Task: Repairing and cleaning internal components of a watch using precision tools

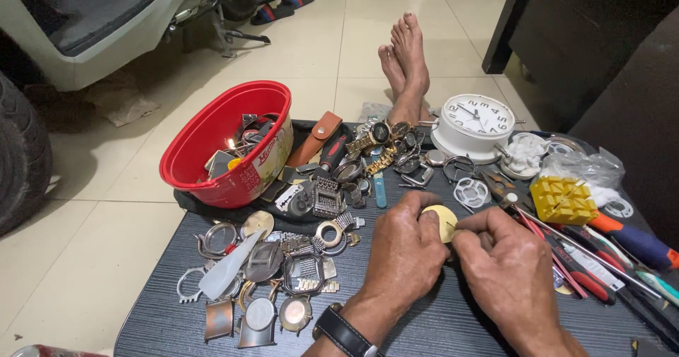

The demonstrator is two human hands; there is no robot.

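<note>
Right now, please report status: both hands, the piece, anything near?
Left hand pinches round pale-yellow disc. Right hand holds thin tool against it. Loose metal watch parts beside.

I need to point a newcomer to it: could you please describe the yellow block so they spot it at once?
Start at the white alarm clock on the dark board. Just right of it and nearer lies the yellow block, beside crumpled clear plastic. It alone is bright yellow, square and studded with pegs.

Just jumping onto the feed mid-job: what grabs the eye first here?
Dead centre, the left hand pinches a small pale yellow disc while the right hand pokes it with a thin tool. To the left, a red plastic tub of parts stands above a scatter of watch cases and bracelets on the dark table. Beyond the hands, a white alarm clock lies near the far edge.
</note>
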